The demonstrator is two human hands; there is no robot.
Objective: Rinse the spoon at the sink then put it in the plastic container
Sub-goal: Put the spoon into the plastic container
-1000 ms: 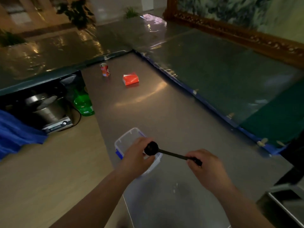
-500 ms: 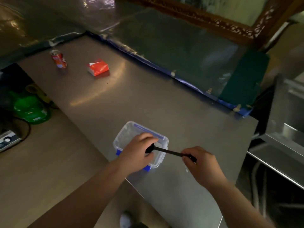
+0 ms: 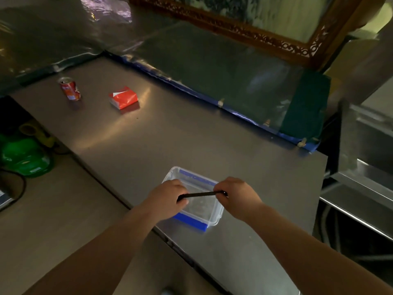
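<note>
1. Over the plastic container point(image 3: 210, 218) right now: black spoon point(image 3: 197, 195), held level across the open top, both ends taken.
2. Left hand point(image 3: 168, 198) curled shut around the bowl end, bowl itself hidden under the fingers; right hand point(image 3: 236, 195) pinched closed on the tip of the handle.
3. Container sitting near the front edge of the steel tabletop point(image 3: 148, 141), clear walls, blue clips on the long sides, no lid on it, nothing visible inside.
4. Handling call: looks a thin, stiff, light utensil, probably plastic; no sag along the handle between the two grips. Likely slick if wet from the rinse, though no water can be made out in this dim light.
5. Best hold, judging from here: mid-handle or handle tip, with a firm pinch; no real weight to fight.
6. Fit: spoon appears about as long as the container, so probably needs lowering along its length or on the diagonal to lie flat inside.
7. Container itself looks light and could skate on the smooth steel if nudged; gentle set-down advised.
8. Far back and well clear: red can point(image 3: 70, 88) and red packet point(image 3: 123, 97). Steel sink unit point(image 3: 365, 158) off to the right.
</note>
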